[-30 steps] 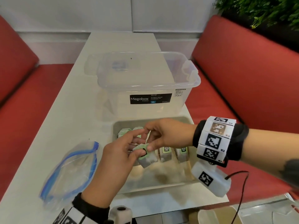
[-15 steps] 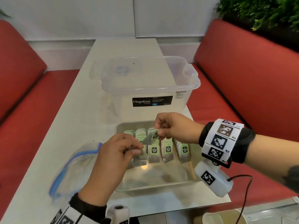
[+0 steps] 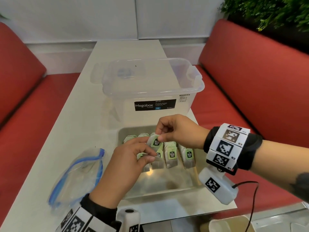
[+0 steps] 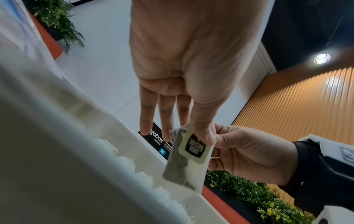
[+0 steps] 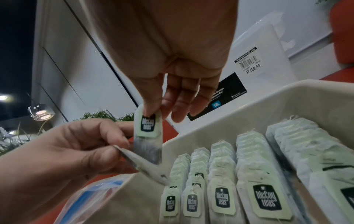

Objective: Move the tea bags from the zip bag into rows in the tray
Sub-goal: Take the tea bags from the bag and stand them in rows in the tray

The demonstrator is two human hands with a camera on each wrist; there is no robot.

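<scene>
Several rows of green-tagged tea bags (image 3: 171,154) stand in the grey tray (image 3: 167,188) near the table's front edge. My right hand (image 3: 158,136) pinches one tea bag (image 3: 155,142) by its top, just above the rows at the tray's left; its tag (image 5: 148,125) shows in the right wrist view. My left hand (image 3: 147,154) is close below and left of it, pinching a second tea bag (image 5: 141,165), seen edge-on, between thumb and fingers. The clear zip bag (image 3: 75,176) with its blue seal lies flat left of the tray; what it holds cannot be made out.
A clear Megabox storage box (image 3: 150,91) stands right behind the tray. Red bench seats (image 3: 250,97) flank the narrow white table (image 3: 66,131) on both sides. The tray's near half shows bare floor.
A second ago both hands held tea bags together low over the tray. The right hand has since lifted one bag away upward, while the left stays low with another.
</scene>
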